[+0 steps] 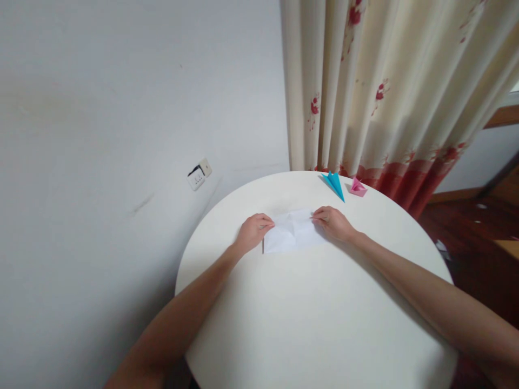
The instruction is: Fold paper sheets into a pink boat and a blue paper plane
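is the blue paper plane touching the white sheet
No, the blue plane lies apart near the table's far edge beside the pink piece, while the white sheet sits between both hands.

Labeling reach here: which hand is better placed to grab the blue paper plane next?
Right, most likely. The right hand rests on the white paper, on the side nearer the blue paper plane. The left hand sits at the paper's far edge and would have to cross over.
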A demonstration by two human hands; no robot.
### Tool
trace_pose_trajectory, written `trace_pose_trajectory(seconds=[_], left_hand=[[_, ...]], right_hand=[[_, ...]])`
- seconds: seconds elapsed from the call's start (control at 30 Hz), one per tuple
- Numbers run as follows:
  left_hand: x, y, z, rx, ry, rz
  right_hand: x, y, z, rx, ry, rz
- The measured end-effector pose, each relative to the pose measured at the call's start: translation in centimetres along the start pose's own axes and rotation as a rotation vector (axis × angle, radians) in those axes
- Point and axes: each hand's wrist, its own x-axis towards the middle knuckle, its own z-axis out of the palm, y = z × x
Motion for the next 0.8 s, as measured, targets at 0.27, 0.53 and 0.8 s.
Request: trace_pose_trajectory(seconds=[0.27,0.53,0.8], left_hand=[[-0.1,0.5,0.2,-0.097,0.027,0.017],[0.0,1.1,0.7,-0.187,0.135,0.054],[0.0,0.8,0.8,-0.14,0.239,0.077]], right_hand=[[0.0,-0.1,0.1,0.058,0.045,-0.036],[0.1,-0.8,-0.4,0.173,0.222,-0.025],[0.2,-1.3,-0.3,0.268,0.359,0.07]])
